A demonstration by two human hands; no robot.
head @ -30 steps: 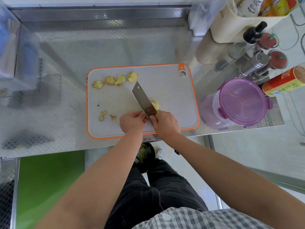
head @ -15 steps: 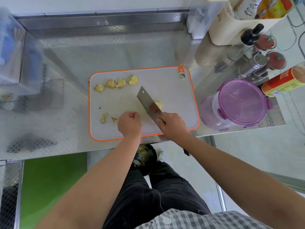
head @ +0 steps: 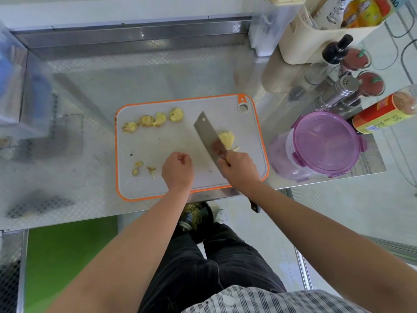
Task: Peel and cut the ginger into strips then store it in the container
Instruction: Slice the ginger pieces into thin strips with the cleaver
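Ginger (head: 226,139) beside knife (head: 207,134), just beyond right hand (head: 241,167); left hand (head: 178,171) apart.

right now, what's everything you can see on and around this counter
counter: one, steel, under everything
cutting board: one, grey with orange rim, centre of counter
cleaver: one, steel blade, angled across the board's right half
ginger chunks: four, yellow, row at the board's far left
cut ginger: one small pile, pale yellow, right of the blade
scraps: about three, brownish, board's near left
container: one, clear with purple lid on, right of board
seasoning bottles and jars: several, mixed colours, far right
left hand: one, fingers curled, over the board, nothing seen in it
right hand: one, grips the cleaver's handle
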